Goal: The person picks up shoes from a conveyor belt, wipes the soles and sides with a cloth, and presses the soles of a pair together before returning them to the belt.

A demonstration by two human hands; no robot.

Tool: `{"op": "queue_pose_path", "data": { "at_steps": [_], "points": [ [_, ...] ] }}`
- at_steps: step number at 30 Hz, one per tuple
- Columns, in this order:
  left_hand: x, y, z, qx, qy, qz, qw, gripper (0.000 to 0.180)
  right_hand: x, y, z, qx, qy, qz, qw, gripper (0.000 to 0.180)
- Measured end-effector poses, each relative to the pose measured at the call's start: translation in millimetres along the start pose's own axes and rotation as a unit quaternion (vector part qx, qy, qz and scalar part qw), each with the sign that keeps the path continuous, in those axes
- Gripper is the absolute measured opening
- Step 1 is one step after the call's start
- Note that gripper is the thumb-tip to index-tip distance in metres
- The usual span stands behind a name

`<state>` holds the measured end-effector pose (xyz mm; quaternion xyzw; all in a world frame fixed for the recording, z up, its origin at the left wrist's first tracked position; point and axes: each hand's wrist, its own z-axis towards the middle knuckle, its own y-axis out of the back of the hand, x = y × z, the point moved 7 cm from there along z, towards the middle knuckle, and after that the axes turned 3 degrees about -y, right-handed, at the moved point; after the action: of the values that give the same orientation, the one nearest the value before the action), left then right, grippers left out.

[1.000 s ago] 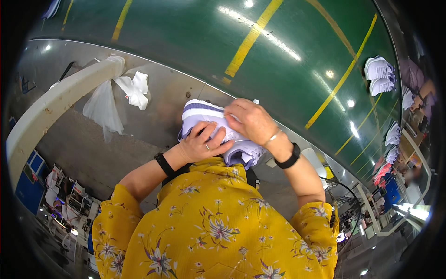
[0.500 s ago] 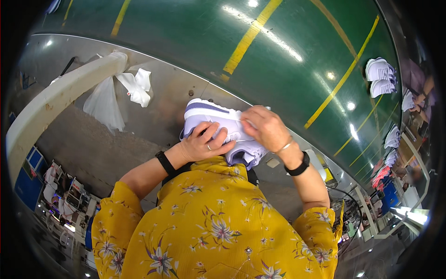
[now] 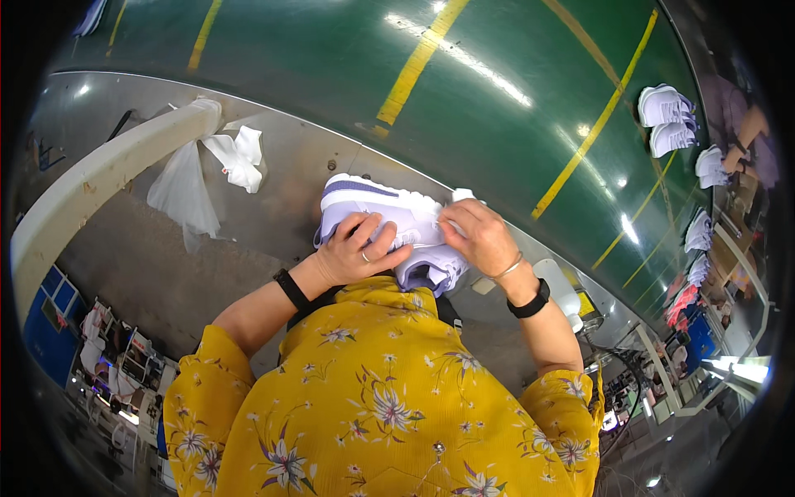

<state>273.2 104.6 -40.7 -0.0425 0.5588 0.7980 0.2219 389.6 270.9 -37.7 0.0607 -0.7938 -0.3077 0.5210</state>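
A lavender sneaker (image 3: 377, 201) with a white sole and a dark purple stripe lies on its side on the steel ledge. My left hand (image 3: 356, 251) grips it, fingers curled over the upper near the laces. At its toe end my right hand (image 3: 482, 238) has the fingertips pinched together against the edge of the sole. Whatever sits in that pinch is too small to make out. A second lavender sneaker (image 3: 431, 272) lies nearer my body, its dark-lined opening towards me and partly under the first. Just past my right knuckles is a small white piece (image 3: 464, 195).
Beyond the ledge runs a green belt (image 3: 323, 66) with yellow stripes. A pair of sneakers (image 3: 667, 120) stands on it at the right, near another person's hands (image 3: 735, 157). At left, a cream curved bar (image 3: 116, 157) carries white cloth (image 3: 242, 159) and a thin plastic bag (image 3: 184, 195).
My right hand stays pinched at the toe and has shifted slightly along it. The small white piece beyond it shows more now. At far right, the other person's hand has moved with a sneaker.
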Motion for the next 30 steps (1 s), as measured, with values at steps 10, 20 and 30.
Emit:
{"op": "queue_pose_path", "data": {
  "at_steps": [10, 20, 30],
  "points": [
    [-6.0, 2.7, -7.1, -0.013, -0.012, 0.019, 1.0, 0.034, -23.8, 23.4, -52.6, -0.104, -0.11, 0.019, 0.988, 0.014],
    [-7.1, 6.3, 0.5, 0.013, -0.005, 0.001, 1.0, 0.037, -21.9, 26.8, -95.7, -0.212, -0.179, 0.045, 0.96, 0.012],
    [21.2, 15.4, 41.7, 0.075, 0.207, -0.107, 0.97, 0.047, -19.4, 24.1, -123.9, -0.283, -0.174, 0.081, 0.94, 0.013]
  ]
}}
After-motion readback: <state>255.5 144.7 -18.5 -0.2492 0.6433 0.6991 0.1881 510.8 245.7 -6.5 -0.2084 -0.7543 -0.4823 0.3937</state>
